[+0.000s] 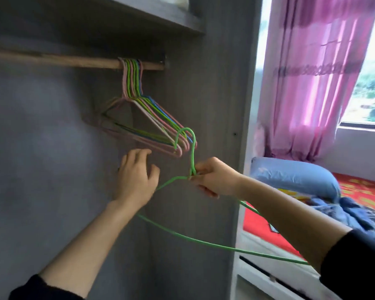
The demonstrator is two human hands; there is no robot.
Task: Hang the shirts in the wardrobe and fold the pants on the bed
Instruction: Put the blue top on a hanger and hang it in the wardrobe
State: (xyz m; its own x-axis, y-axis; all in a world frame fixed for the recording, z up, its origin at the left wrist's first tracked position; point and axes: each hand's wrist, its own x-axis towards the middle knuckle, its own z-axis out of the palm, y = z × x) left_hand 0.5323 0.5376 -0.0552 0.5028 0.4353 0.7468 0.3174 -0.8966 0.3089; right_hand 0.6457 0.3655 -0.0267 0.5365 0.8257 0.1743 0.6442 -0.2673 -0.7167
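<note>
My right hand (212,177) pinches a green wire hanger (193,240) at its neck, just below the hook, in front of the open grey wardrobe (217,94). The hanger carries no garment. My left hand (136,176) hovers beside it with fingers spread and relaxed, holding nothing, just under a bunch of several pink, green and blue hangers (143,122) on the wooden rail (74,60). Crumpled blue clothing (342,211) lies on the bed (260,226) at the right.
A shelf (160,16) runs above the rail. The wardrobe's side panel stands between the hanging space and the bed. A blue pillow (294,178) lies at the bed's head, under a pink curtain (312,83) and a window (372,83).
</note>
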